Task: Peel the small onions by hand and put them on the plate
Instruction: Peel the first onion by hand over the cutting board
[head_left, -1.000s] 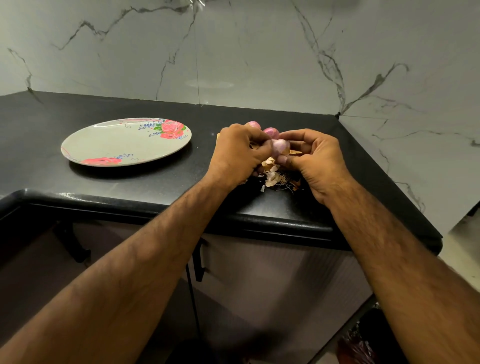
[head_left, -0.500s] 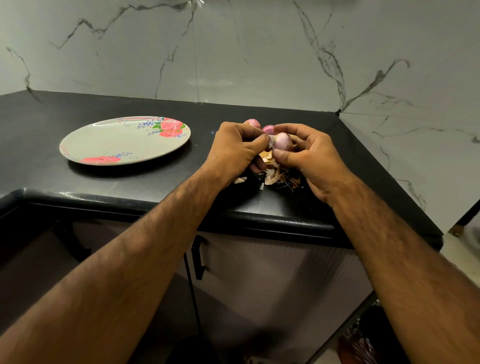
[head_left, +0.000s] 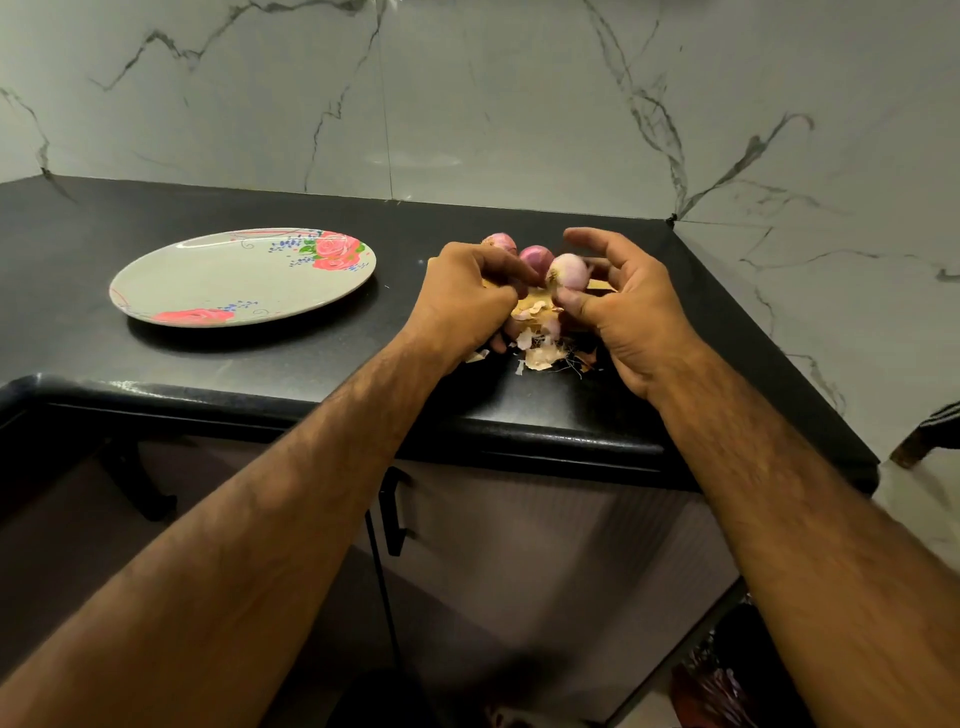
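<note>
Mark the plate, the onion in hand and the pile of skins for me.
plate (head_left: 234, 283): head view, bare middle of its face.
onion in hand (head_left: 569, 270): head view, its pale rounded side.
pile of skins (head_left: 540, 357): head view, a pale flake at its near edge.

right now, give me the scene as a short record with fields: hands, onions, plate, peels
right hand: pinches a pale onion, held above the black counter
left hand: fingers curled at that onion's lower end; what they grip is hidden
pink onions: two, behind the hands
plate: left of the hands, no onion on it
peels: loose pile on the counter below the hands
</note>
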